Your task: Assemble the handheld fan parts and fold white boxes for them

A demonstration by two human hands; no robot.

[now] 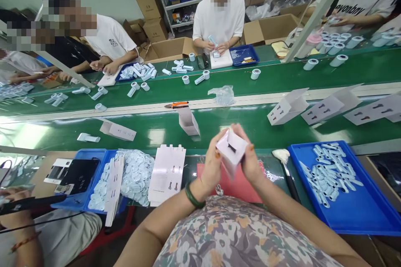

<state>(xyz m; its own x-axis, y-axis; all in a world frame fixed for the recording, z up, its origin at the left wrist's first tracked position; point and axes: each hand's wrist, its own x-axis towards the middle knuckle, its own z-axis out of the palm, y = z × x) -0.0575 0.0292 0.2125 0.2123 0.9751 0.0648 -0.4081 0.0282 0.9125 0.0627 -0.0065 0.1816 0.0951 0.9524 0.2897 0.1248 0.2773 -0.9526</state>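
Note:
A small white carton (pixel 232 149) is held up in front of me, its open end towards me. My left hand (pixel 212 162) grips its left side, fingers curled round the edge. My right hand (pixel 249 159) clasps the right side, thumb on the flap. Both hands hover over a red mat (pixel 244 185) at the near edge of the bench. A stack of flat white carton blanks (pixel 167 174) lies left of my hands.
A blue tray (pixel 360 212) of small pale blue parts (pixel 328 173) sits at right, a brush (pixel 286 167) beside it. Another blue tray (pixel 90 154) with white packets (pixel 134 175) is at left. Folded cartons (pixel 287 107) ride the green conveyor (pixel 156 127). Other people work across the belt.

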